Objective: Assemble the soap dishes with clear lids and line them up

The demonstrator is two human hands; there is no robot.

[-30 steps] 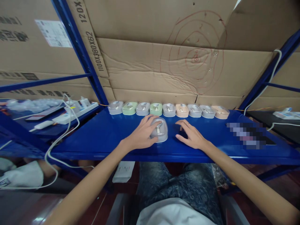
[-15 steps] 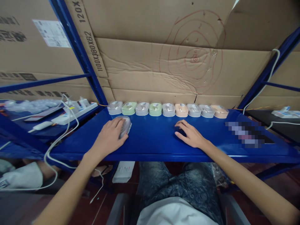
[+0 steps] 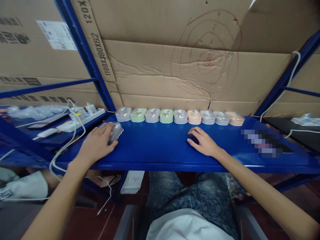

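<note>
Your left hand point(image 3: 96, 144) lies palm-down over a small grey rounded plastic case with a clear lid point(image 3: 115, 131), fingers curled over its near side so that only its far end shows past your fingertips. The case sits on the glossy blue metal shelf point(image 3: 155, 148) close to the shelf's left end, and whether your fingers actually pinch it or merely cover it cannot be told. What it holds is hidden under your hand.

Just beyond that grip, against the brown corrugated cardboard backing point(image 3: 160, 71), stands a row of nine similar rounded cases point(image 3: 180, 116), side by side and touching: grey, green, grey, green, grey, peach, grey, grey, peach from left to right. Through each clear lid a small pale part shows, too small to make out. The leftmost grey case of the row point(image 3: 123, 114) is the one nearest your held case, a little farther back and slightly to the right.

Your right hand point(image 3: 203, 142) rests flat on the shelf, fingers loosely spread, holding nothing, well to the right of the grip and just in front of the peach and grey cases.

Between your two hands the shelf surface is bare blue metal from the row to the front edge. To the left of your grip the shelf ends near a slanting blue steel upright point(image 3: 85, 53); past it lie a white power strip point(image 3: 80, 118) and loose white cables point(image 3: 67, 146) hanging over the edge.
</note>
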